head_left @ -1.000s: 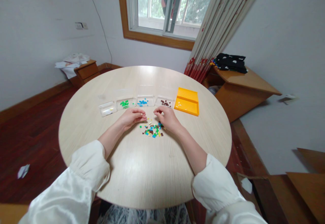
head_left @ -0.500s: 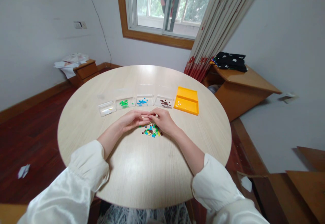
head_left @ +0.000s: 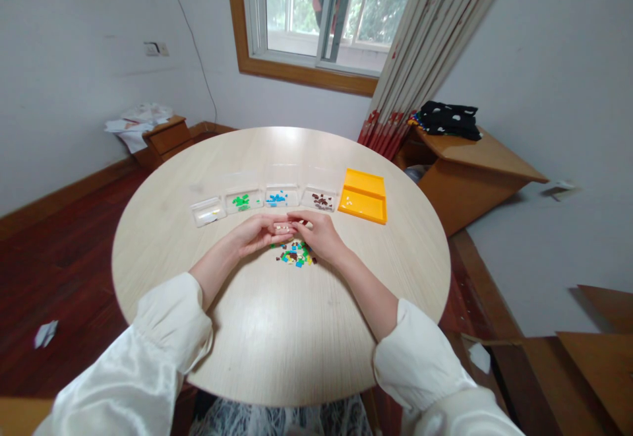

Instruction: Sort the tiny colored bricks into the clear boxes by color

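Observation:
Palm up and cupped, my left hand [head_left: 254, 233] carries several small white building bricks [head_left: 282, 228] on its fingers. My right hand [head_left: 321, 235] meets it from the right, its fingertips pinched together against the left fingers; what they grip is too small and partly hidden. Just below both hands, a loose pile of small bricks [head_left: 295, 255] in green, blue, yellow, brown and white lies on the table. Beyond the hands stands a row of clear lidded boxes, all open: one with a few yellowish pieces [head_left: 215, 213], then green bricks [head_left: 241, 202], blue bricks [head_left: 275, 198] and brown bricks [head_left: 323, 201].
At the right end of the row, an open orange-yellow case [head_left: 368, 212] holds a few white pieces. The round pale wooden table [head_left: 277, 330] carries everything. Behind it are a window [head_left: 291, 14], a curtain [head_left: 410, 47] and a wooden cabinet [head_left: 475, 165] with dark cloth on top.
The white bricks on my left fingers now show more plainly. My right fingers have shifted slightly, with the hand otherwise in the same place. Boxes and pile look unchanged.

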`<state>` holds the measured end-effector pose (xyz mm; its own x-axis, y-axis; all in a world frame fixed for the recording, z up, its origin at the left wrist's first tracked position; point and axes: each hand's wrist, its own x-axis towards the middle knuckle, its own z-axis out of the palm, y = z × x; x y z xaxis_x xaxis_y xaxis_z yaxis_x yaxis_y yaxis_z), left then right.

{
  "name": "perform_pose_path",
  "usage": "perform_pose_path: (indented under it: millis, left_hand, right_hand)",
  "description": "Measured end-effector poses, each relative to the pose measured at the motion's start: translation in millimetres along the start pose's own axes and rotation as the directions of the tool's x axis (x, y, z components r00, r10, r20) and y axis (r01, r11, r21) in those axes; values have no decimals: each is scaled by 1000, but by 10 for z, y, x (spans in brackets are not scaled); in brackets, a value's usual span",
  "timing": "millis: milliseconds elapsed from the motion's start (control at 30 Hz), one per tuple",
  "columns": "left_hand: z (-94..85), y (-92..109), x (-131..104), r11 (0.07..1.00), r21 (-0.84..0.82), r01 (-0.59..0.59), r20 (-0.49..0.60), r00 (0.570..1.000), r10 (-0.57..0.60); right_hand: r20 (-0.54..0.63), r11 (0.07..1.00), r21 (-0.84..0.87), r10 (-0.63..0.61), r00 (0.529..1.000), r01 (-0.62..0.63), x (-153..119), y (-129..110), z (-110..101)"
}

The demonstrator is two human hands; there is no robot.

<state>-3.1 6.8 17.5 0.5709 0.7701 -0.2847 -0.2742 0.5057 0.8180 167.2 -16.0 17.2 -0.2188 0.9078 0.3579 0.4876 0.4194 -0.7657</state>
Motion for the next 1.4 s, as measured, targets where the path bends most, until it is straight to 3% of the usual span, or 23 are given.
perform_pose_path:
  millis: [200, 433, 500, 567, 700, 933, 1033, 1133, 1200, 1267, 1333, 1400]
  left_hand:
    - [42, 35, -34, 1000, -13, 29, -45, 999, -29]
    - [77, 76, -40, 994, -91, -67, -171, 984, 51]
    - [47, 83, -16, 986, -121, -112, -211, 974, 85]
    - [12, 86, 9, 982, -137, -133, -256, 962, 94]
    - [-25, 79, 28, 983, -114, -146, -339, 935, 100]
    - [-34, 46, 23, 983, -45, -175, -349, 925, 149]
    - [-18, 51, 28, 984, -41, -174, -362, 920, 147]
    - [6, 87, 19, 971, -83, -226, -378, 908, 179]
    - [24, 122, 0, 953, -133, -272, -376, 904, 205]
    - [48, 155, -30, 937, -172, -304, -353, 907, 229]
    - [80, 171, -62, 927, -184, -327, -321, 911, 258]
    - [118, 162, -81, 926, -165, -339, -296, 913, 282]
  right_hand:
    - [-109, 998, 50, 32, 994, -27, 20, 32, 11]
    - [-76, 913, 312, 298, 951, -262, 104, 118, 102]
    - [-70, 927, 262, 295, 953, -268, 90, 114, 103]
    - [-44, 973, 104, 214, 976, -209, 56, 89, 83]
    - [146, 982, -182, 80, 986, -53, -15, 25, 20]
    - [304, 967, -249, 29, 952, 50, -31, -2, -14]
    - [191, 983, -185, 54, 980, -18, -18, 0, 21]
    - [-14, 976, 96, 195, 981, -193, 18, -26, 83]
    - [-35, 844, 430, 371, 928, -321, 45, -60, 125]
    - [72, 563, 727, 507, 859, -393, 61, -95, 154]
    - [219, 258, 871, 557, 801, -418, 62, -122, 167]
    - [335, 36, 904, 558, 760, -425, 53, -141, 170]
